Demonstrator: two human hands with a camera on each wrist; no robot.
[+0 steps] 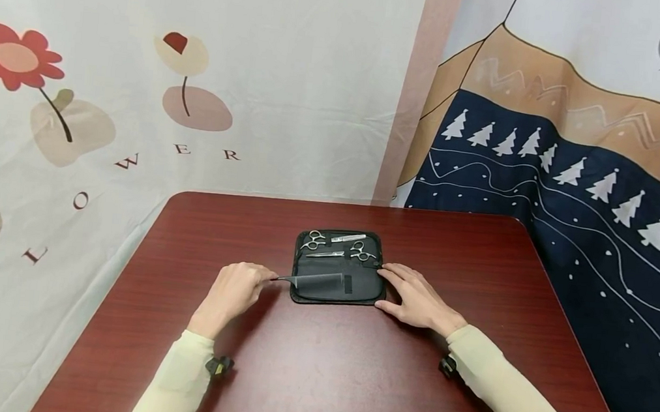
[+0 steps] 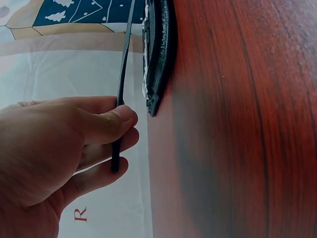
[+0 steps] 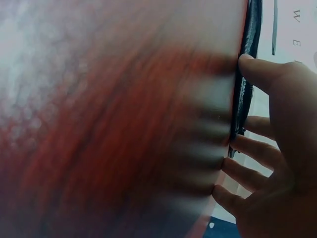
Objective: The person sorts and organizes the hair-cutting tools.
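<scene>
A flat black case [image 1: 363,294] lies on the table with two pairs of silver scissors, the upper scissors [image 1: 348,238] and the lower scissors [image 1: 326,254], in its top half. My left hand [image 1: 237,289], at the left of the case, pinches the handle of a black comb [image 1: 320,283] between thumb and fingers. The comb's wide part overlaps the case's lower half in the head view; it shows edge-on as a thin dark bar in the left wrist view. At the case's right edge, my right hand [image 1: 416,298] rests its extended fingers and thumb.
The reddish-brown wooden table [image 1: 315,375] has rounded far corners. Behind it hangs a white cloth [image 1: 295,65] with printed flowers and letters, beside a navy and tan cloth [image 1: 485,180] with white trees. A dark band [image 1: 219,366] sits on the left wrist.
</scene>
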